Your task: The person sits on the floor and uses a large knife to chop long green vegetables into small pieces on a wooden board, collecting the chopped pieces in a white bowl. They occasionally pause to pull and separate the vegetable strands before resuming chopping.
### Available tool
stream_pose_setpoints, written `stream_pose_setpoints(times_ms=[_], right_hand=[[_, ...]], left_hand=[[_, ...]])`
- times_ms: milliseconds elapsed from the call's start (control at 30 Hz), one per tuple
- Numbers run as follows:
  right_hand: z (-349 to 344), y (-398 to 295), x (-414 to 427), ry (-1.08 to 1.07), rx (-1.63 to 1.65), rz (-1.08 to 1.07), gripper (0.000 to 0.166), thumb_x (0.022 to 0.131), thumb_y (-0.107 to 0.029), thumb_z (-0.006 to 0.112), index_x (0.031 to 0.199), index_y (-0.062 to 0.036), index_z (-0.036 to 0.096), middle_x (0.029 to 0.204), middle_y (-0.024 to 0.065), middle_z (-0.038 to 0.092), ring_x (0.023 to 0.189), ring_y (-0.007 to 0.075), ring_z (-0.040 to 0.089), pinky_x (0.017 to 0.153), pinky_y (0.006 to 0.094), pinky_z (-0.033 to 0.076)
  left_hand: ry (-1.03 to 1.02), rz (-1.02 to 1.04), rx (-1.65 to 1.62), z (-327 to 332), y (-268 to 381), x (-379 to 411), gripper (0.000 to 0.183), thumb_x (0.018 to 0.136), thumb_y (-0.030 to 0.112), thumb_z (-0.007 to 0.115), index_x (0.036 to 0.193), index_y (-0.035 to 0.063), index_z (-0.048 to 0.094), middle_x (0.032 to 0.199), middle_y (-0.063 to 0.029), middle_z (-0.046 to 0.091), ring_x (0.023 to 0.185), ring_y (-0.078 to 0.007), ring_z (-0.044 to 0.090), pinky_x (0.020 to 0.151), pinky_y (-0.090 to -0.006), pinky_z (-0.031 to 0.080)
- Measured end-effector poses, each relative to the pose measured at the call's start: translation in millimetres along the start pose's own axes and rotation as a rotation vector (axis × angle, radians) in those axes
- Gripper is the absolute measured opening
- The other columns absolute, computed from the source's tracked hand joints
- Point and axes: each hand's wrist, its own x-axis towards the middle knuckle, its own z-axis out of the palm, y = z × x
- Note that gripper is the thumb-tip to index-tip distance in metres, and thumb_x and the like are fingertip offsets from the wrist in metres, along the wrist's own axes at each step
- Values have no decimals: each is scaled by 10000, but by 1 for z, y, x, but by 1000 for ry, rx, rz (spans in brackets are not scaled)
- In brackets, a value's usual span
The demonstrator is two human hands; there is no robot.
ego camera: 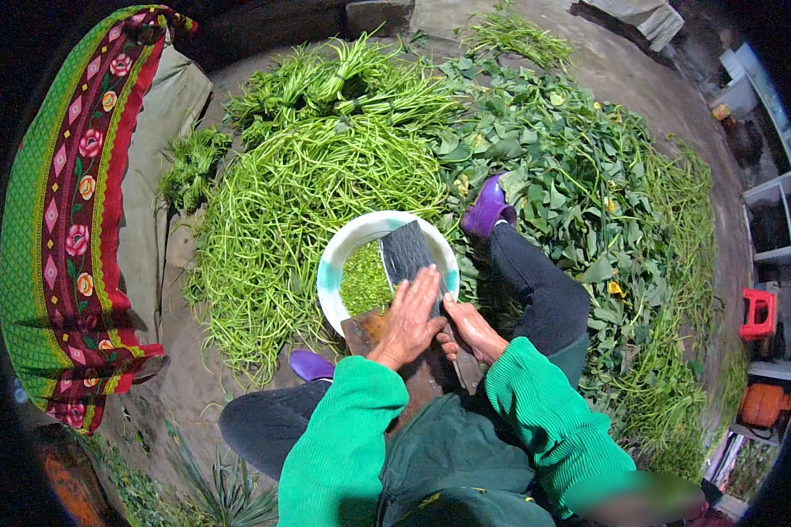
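A broad dark metal blade point(405, 253), apparently a cleaver's, lies slanted over a white and teal basin point(333, 290). Finely chopped green stems point(364, 280) fill the part of the basin that shows. My left hand point(412, 316) rests with its fingers extended on the near part of the blade. My right hand point(471, 326) is closed round a long, narrow piece beside it, which seems to be the tool's handle or back edge; the exact join is hidden. Under my hands a rusty brown metal plate or board point(366, 329) reaches from the basin's near rim towards my lap.
Long green stems point(329, 171) are heaped beyond and left of the basin, with tied bundles point(336, 79) behind them. Leafy vines point(554, 158) spread on the right. A flowered cloth point(72, 217) hangs at far left. A red plastic stool point(758, 314) stands at far right.
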Motion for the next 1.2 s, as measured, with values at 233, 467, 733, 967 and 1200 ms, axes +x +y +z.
stream_pose_setpoints(times_ms=[233, 467, 733, 967, 1200], right_hand=[[1, -9, 3, -56, 201, 40, 359, 910, -425, 416, 933, -68, 451, 568, 46, 433, 395, 107, 370, 375, 270, 351], [-3, -4, 8, -261, 226, 258, 314, 886, -400, 482, 906, -86, 487, 556, 5, 433, 390, 79, 379, 358, 239, 353], [-38, -38, -28, -99, -92, 206, 321, 890, -373, 483, 894, -53, 508, 561, 22, 445, 392, 95, 400, 367, 256, 381], [-49, -37, 41, 386, -1051, -613, 346, 808, -267, 575, 652, 40, 539, 614, 249, 543, 624, 429, 543, 568, 473, 417], [-62, -1, 121, 414, -1546, -703, 386, 709, -146, 621, 1065, -68, 495, 801, 216, 562, 711, 376, 576, 591, 459, 454]], left_hand=[[312, -508, -1071, -20, -26, -15, 687, 914, 464, 259, 1387, -3, 84, 1418, -167, 209, 1307, -260, 215, 1069, -360, 149], [526, -372, -2372, -5, 2, -20, 862, 825, 670, 222, 1291, -51, 303, 1300, -201, 395, 1198, -332, 380, 1029, -457, 248], [842, -260, -2246, -50, -9, 12, 621, 908, 472, 309, 1334, 21, 276, 1390, -158, 287, 1311, -266, 229, 1040, -410, 253], [84, -551, 482, -16, -113, -13, 294, 878, 223, 442, 1097, 80, 576, 1096, -143, 570, 1088, -310, 481, 963, -410, 317], [547, -1072, -34, -26, -191, -80, 188, 814, 136, 553, 946, 32, 637, 870, -147, 630, 773, -285, 601, 677, -348, 464]])
